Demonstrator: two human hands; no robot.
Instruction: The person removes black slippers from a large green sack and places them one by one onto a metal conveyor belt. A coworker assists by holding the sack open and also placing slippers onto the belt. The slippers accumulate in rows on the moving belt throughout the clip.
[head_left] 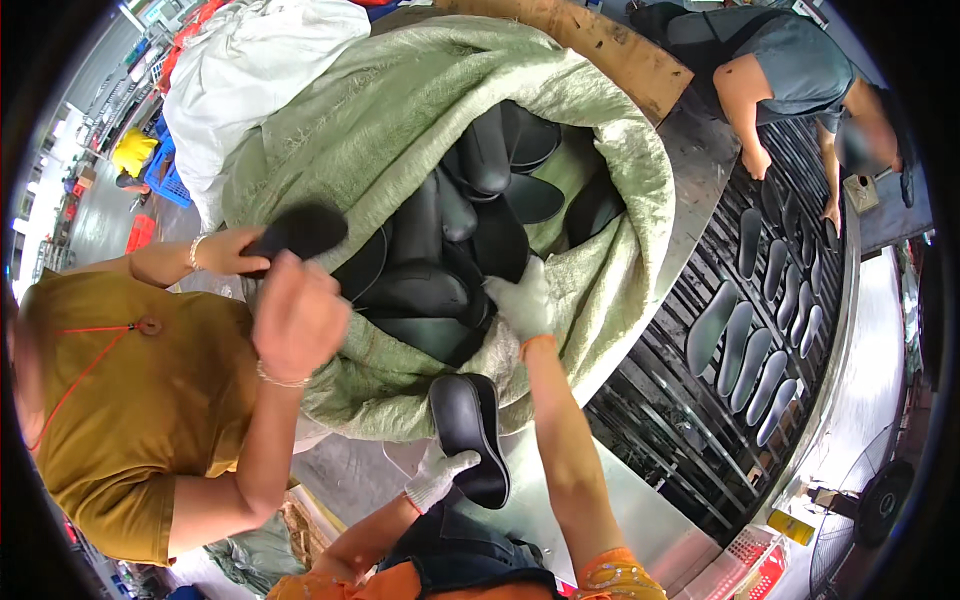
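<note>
Low in front of me, my left hand (440,476), in a white glove, is closed on the edge of a black moulded shoe sole (462,415). A second edge shows along its right side, perhaps another sole nested with it. My right hand (525,300), also gloved, reaches over the near lip of a large pale green woven sack (625,130). Its thumb and fingers close around the lower end of a black sole (500,238) among several others in the sack; some fingertips are hidden.
At left, a co-worker in a mustard shirt (150,400) holds a dark sole (305,230), blurred. Another person (790,70) leans over a slatted conveyor (690,430) bearing rows of soles (735,345). A fan (885,503) and red basket (750,565) stand lower right.
</note>
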